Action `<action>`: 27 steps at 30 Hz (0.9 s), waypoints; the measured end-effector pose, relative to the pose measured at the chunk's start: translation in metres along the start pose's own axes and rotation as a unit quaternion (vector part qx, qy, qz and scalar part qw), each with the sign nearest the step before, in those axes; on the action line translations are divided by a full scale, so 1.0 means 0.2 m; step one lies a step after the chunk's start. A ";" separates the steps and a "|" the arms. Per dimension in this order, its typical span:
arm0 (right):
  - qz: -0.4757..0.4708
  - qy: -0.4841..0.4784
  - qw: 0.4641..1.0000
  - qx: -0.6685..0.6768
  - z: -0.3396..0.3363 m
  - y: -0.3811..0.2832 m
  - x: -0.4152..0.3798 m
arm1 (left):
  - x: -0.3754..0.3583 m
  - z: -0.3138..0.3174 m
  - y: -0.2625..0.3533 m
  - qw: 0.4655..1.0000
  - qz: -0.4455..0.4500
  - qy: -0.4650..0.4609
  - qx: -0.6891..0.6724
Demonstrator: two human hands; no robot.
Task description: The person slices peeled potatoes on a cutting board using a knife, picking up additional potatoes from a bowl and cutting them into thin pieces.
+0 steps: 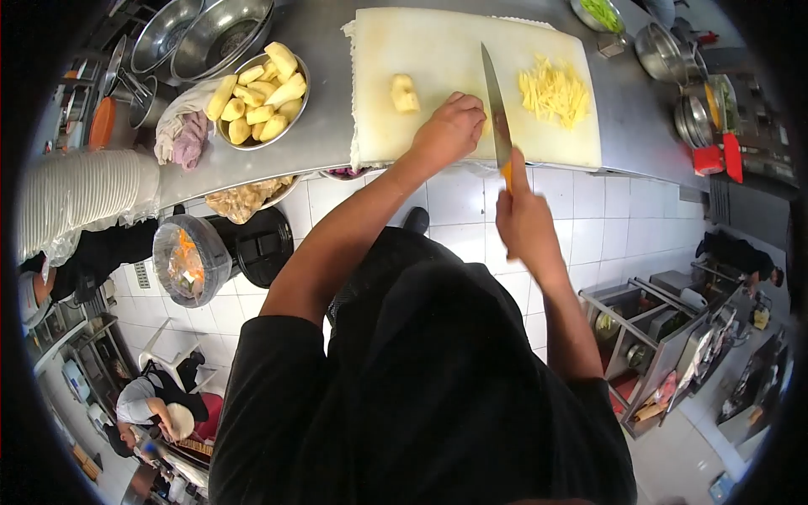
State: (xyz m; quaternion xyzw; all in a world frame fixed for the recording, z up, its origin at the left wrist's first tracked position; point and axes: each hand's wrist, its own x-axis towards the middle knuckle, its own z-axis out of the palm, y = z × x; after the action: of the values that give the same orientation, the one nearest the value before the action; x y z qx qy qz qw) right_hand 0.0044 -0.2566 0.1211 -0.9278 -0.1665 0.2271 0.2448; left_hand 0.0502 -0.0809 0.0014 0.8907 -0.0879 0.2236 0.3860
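My right hand (528, 220) grips a kitchen knife (498, 105) by its yellow handle, the long blade pointing away from me over the white cutting board (454, 42). Just left of the blade, my left hand (452, 126) is closed, its curled fingers pressing down on a piece of peeled potato that they mostly hide. Farther left on the board lies a peeled potato chunk (404, 93). To the right of the knife is a heap of thin yellow potato strips (554, 93).
A metal bowl (305, 103) of peeled potatoes stands left of the board beside crumpled cloths (187, 126). Stacked plates (80, 198) and large metal bowls are farther left. Below the counter sits a lined waste bin (192, 261). Other people work at lower left and far right.
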 end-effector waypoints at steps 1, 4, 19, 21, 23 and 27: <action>-0.021 0.018 0.999 -0.027 0.02 0.03 -0.10 | 0.00 0.01 0.00 1.000 -0.003 0.001 0.000; -0.077 0.060 0.994 -0.047 0.13 0.10 -0.14 | 0.00 0.01 -0.01 1.000 -0.013 0.003 -0.003; -0.038 0.032 0.998 -0.026 0.04 -0.03 0.02 | 0.03 0.00 -0.05 0.999 -0.020 -0.018 -0.029; -0.053 0.046 0.996 -0.063 0.09 0.01 -0.07 | 0.03 0.00 -0.05 0.999 -0.024 -0.010 -0.031; -0.055 0.057 0.996 -0.053 0.13 0.02 -0.01 | 0.02 -0.02 -0.02 0.999 -0.026 -0.008 -0.036; -0.092 0.096 0.991 -0.019 0.17 0.07 0.31 | 0.03 -0.02 -0.03 0.999 -0.022 -0.017 -0.026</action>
State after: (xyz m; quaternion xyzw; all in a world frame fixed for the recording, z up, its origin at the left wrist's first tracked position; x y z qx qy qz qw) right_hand 0.0433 -0.2296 0.0664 -0.9305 -0.2309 0.1107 0.2620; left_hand 0.0559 -0.0730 0.0022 0.8858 -0.0800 0.1976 0.4123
